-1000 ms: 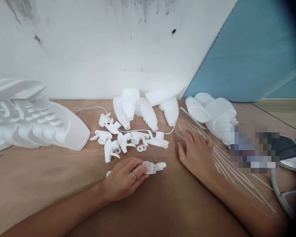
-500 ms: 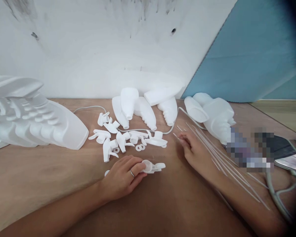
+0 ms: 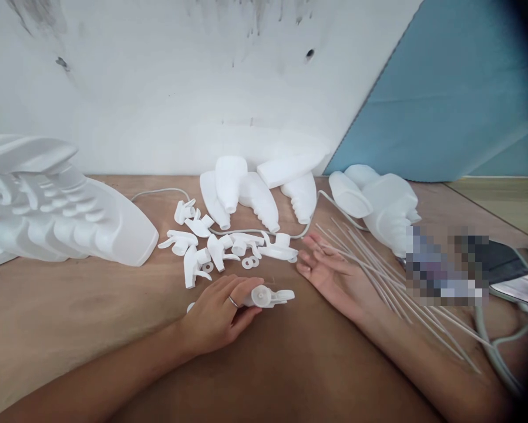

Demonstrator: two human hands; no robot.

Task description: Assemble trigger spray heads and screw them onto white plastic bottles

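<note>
My left hand [image 3: 217, 311], a ring on one finger, grips a white trigger spray head [image 3: 281, 296] low over the table, its round collar opening turned upward. To the right, my right hand [image 3: 329, 270] is turned partly palm up, with curled fingers. A thin white plastic tube [image 3: 440, 314] runs from among its fingers back past the wrist; the exact grip is partly hidden. Loose tubes [image 3: 389, 294] lie beside and beneath the right forearm. Beyond my left hand lie several more spray heads [image 3: 196, 264] and small white washers [image 3: 248, 263].
White bottles [image 3: 257, 200] lie against the wall at the back, and more bottles [image 3: 387, 202] sit at the right. Large stacked bottles [image 3: 109, 220] fill the left. A grey cable [image 3: 158, 191] winds behind the spray heads. A dark phone-like object [image 3: 505, 264] lies far right.
My right hand has rolled from a pinch on a tube's end to a more palm-up pose, the tube now running across it. My left thumb has moved off the spray head's collar opening.
</note>
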